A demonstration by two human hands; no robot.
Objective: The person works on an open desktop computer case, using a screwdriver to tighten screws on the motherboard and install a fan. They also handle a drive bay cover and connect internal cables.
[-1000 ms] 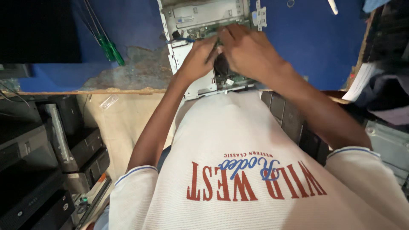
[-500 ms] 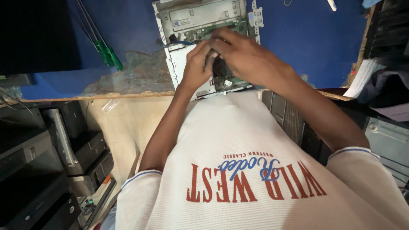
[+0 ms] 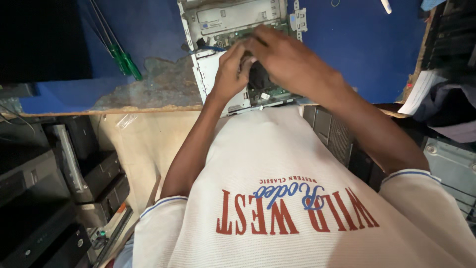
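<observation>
Both hands are down inside the open computer case [image 3: 218,74]!
Pale metal, green board showing, long axis running away across the blue bench [image 3: 357,44]; left hand [image 3: 230,74] and right hand [image 3: 290,62] fingers curled together over a dark part, grip unclear. Green screwdrivers [image 3: 124,59] left of the case.

A single head-worn camera looks steeply down, close over the blue workbench [image 3: 357,44] edge.

The far end of the open grey metal computer case [image 3: 233,20] is cut off by the top edge; the small part being worked on is hidden under the left hand [image 3: 232,74] and the right hand [image 3: 290,62]; the shafts of the two green-handled screwdrivers [image 3: 125,60] are lost in the dark; the white paper sheet [image 3: 419,92] is half hidden.
</observation>
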